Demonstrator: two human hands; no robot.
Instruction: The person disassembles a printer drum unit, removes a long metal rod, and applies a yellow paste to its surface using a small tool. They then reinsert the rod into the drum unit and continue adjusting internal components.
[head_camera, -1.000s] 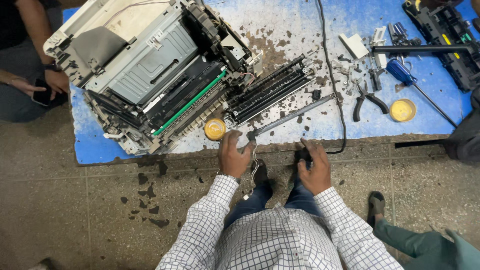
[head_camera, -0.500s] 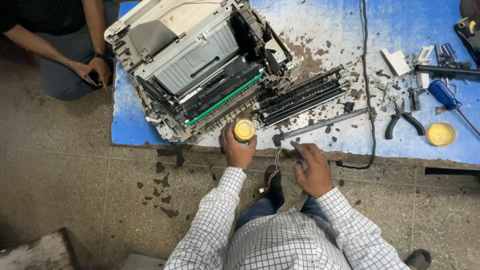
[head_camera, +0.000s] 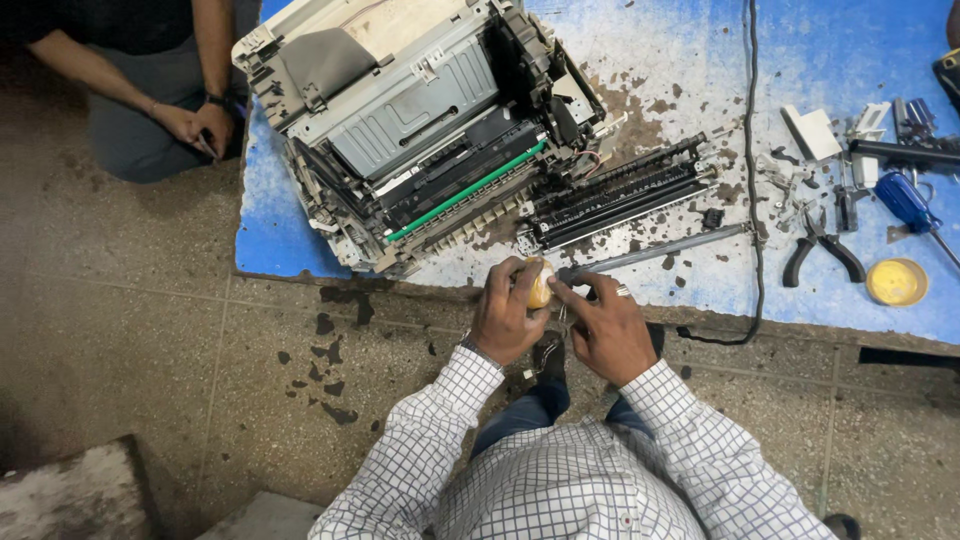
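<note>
Edge: left hand (head_camera: 505, 318) and right hand (head_camera: 605, 330) at blue desk (head_camera: 280, 230) front edge, bare floor below
Container: small, round, yellow (head_camera: 540, 283), left fingers clenched around it, right fingertips touching it

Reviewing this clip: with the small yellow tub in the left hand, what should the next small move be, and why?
Probably dip a fingertip into the yellow tub: the left hand holds it up and the right hand already points fingers at it.
</note>
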